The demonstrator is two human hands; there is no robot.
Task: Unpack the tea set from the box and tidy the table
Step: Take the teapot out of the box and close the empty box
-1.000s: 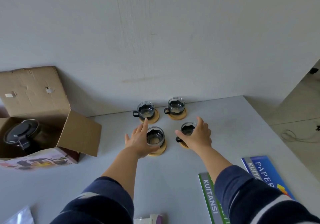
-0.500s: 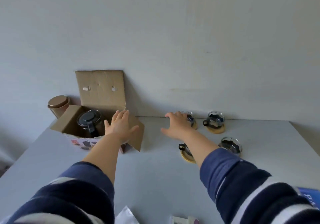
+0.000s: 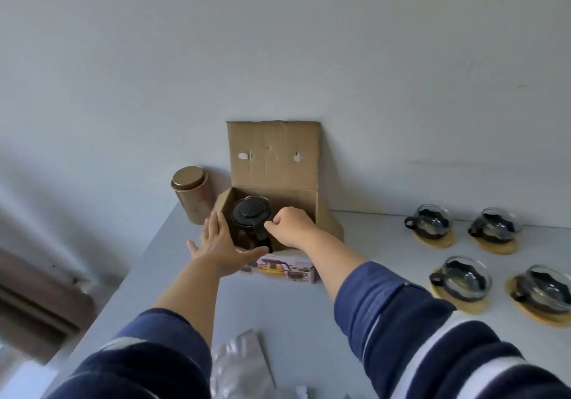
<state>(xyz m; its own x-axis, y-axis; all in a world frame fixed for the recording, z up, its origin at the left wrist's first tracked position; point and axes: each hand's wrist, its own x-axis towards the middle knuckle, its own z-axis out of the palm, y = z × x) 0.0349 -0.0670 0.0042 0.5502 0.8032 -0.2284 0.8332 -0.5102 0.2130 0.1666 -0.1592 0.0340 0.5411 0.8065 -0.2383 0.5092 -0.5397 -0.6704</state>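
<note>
An open cardboard box (image 3: pixel 273 164) stands at the back of the grey table against the wall, its lid flap upright. Inside it sits a glass teapot (image 3: pixel 251 214) with a black lid and black handle. My right hand (image 3: pixel 290 224) is closed on the teapot's handle. My left hand (image 3: pixel 221 245) lies flat and open against the box's front left corner. Several glass cups with black handles rest on round wooden coasters at the right, the nearest to the box being a cup (image 3: pixel 431 224) at the back.
A copper-coloured tin (image 3: pixel 193 194) with a lid stands left of the box by the wall. A clear plastic bag (image 3: pixel 241 364) lies at the near edge between my arms. The table's left edge (image 3: pixel 102 312) drops off to the floor.
My view swung left from the cups to the box. Both hands left the cups; the right closed on the teapot's handle and the left settled against the box.
</note>
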